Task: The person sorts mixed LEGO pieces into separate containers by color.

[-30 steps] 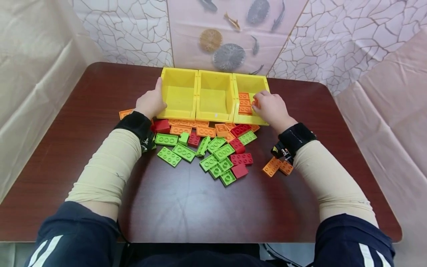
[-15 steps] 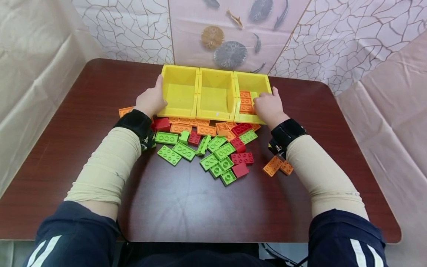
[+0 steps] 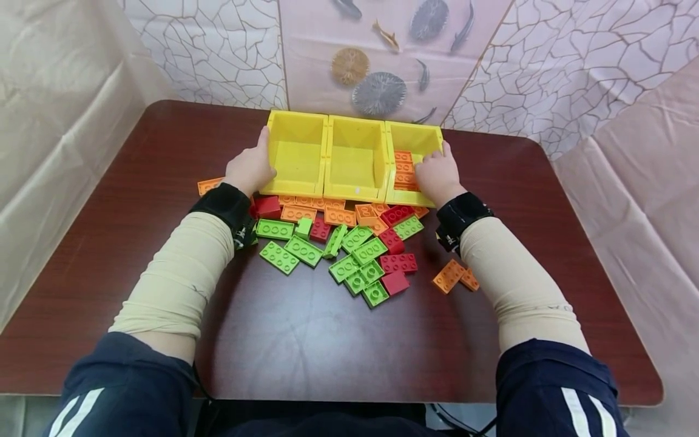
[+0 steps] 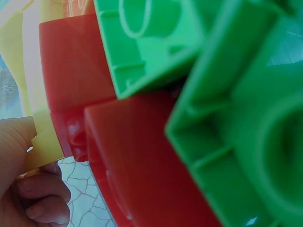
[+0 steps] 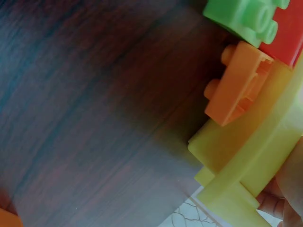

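Three yellow bins (image 3: pixel 355 159) stand joined in a row at the back of the table. My left hand (image 3: pixel 248 167) grips the left end of the row, index finger along the side wall. In the left wrist view, the left thumb and curled fingers (image 4: pixel 47 196) pinch the yellow rim. My right hand (image 3: pixel 438 177) holds the right end, its fingers over the wall of the right bin. Several orange bricks (image 3: pixel 404 167) line the left side of that bin; the right hand hides part of its inside. The middle and left bins hold no bricks.
In front of the bins lie several green bricks (image 3: pixel 369 250), red bricks (image 3: pixel 398 263) and orange bricks (image 3: pixel 340 217) in a loose pile. Two orange bricks (image 3: pixel 448 277) lie apart near the right forearm. A patterned backdrop (image 3: pixel 327 36) rises behind the dark brown table (image 3: pixel 306 346).
My right hand has let go of an orange brick inside the right bin and shifted onto that bin's right wall. The left hand keeps its hold on the left end.
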The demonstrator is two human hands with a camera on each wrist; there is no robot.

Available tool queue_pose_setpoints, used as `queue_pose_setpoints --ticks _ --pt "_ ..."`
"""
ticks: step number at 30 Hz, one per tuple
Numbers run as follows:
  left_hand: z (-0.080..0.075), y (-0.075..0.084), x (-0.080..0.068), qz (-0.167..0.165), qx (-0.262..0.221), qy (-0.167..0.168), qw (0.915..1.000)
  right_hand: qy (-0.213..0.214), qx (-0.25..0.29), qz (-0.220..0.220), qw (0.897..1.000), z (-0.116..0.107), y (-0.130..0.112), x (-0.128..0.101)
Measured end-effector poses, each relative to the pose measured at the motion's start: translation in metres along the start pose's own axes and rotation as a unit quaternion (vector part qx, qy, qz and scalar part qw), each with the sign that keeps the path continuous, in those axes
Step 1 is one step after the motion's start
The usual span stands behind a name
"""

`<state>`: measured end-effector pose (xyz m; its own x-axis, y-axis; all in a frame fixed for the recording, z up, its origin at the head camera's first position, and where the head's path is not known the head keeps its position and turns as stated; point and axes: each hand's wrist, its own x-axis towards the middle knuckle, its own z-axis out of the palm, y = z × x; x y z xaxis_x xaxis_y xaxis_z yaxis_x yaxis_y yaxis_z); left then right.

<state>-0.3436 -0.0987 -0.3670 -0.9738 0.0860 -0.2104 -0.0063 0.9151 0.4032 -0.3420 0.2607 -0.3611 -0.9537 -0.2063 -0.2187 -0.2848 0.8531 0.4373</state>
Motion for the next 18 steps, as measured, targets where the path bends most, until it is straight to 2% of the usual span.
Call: queue_pose_setpoints --ticks 11,14,18 --pt "0.000 0.001 0.000 -0.002 0.002 0.006 1.0000 0.023 0.017 -0.041 0.999 0.002 0.007 -0.009" --pt "0.000 0.001 -0.001 0.000 0.003 0.006 1.0000 0.045 0.026 -0.051 0.997 0.005 0.008 -0.015" --pt "-0.001 0.000 -0.001 0.002 0.006 0.005 1.0000 0.104 0.050 -0.070 0.991 0.010 0.009 -0.029"
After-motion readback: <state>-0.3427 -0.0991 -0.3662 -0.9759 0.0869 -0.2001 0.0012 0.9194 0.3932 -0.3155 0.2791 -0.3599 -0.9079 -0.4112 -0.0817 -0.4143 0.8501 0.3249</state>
